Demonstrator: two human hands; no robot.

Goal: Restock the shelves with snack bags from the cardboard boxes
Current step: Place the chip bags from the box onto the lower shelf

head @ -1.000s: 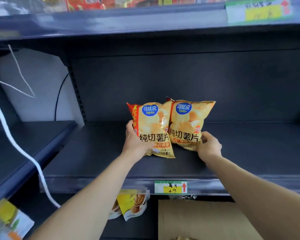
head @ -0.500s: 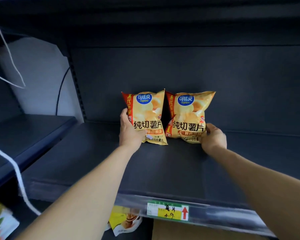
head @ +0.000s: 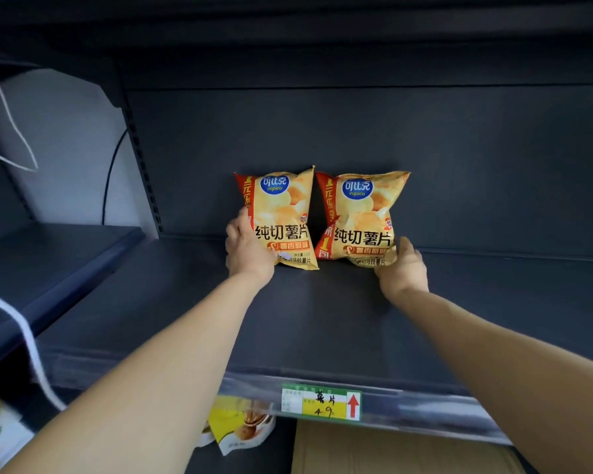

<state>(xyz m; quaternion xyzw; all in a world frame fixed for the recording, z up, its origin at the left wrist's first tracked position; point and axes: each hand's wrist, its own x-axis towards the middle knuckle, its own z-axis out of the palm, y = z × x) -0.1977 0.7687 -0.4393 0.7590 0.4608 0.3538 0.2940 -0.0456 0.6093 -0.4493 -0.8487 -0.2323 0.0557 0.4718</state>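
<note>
Head view
Left arm: stretched forward over the shelf, left hand at its back.
Left grip: fingers curled round the lower left edge of the left chip bag, grasping it.
Right arm: stretched forward likewise.
Right grip: right hand, thumb raised, seemingly pinching the lower right corner of the right chip bag.
Bags: standing on the shelf against the back panel, just beside each other, long axes vertical, fronts toward the camera.

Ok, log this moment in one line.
left hand grips left bag | right hand holds right bag | both standing on shelf, near back
</note>
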